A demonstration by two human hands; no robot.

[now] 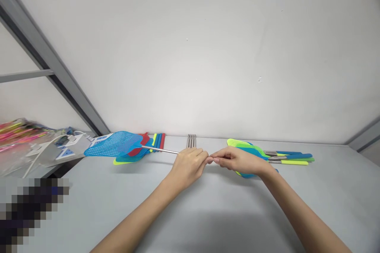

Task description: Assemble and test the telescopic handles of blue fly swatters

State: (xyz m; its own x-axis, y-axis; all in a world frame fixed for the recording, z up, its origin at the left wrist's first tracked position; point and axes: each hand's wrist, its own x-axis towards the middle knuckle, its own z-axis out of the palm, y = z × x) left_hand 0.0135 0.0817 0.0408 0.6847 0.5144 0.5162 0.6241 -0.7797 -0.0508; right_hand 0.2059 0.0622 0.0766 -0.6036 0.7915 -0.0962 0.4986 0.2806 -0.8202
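Observation:
My left hand is wrapped round the metal rod of a fly swatter, whose blue mesh head points left above the table. The thumb and fingertips of my right hand are pinched together, touching my left fingers. Whatever lies in that pinch is hidden. Under the held swatter's neck is a pile of loose swatter heads in blue, red and yellow-green. Coloured handle tubes lie just right of it. Several short metal rods lie beyond my left hand.
Fly swatters with blue, green and yellow handles are stacked behind and right of my right hand. Power strips with plugs and cables stand at the left, beside plastic-wrapped bright items. A white wall rises behind the grey table.

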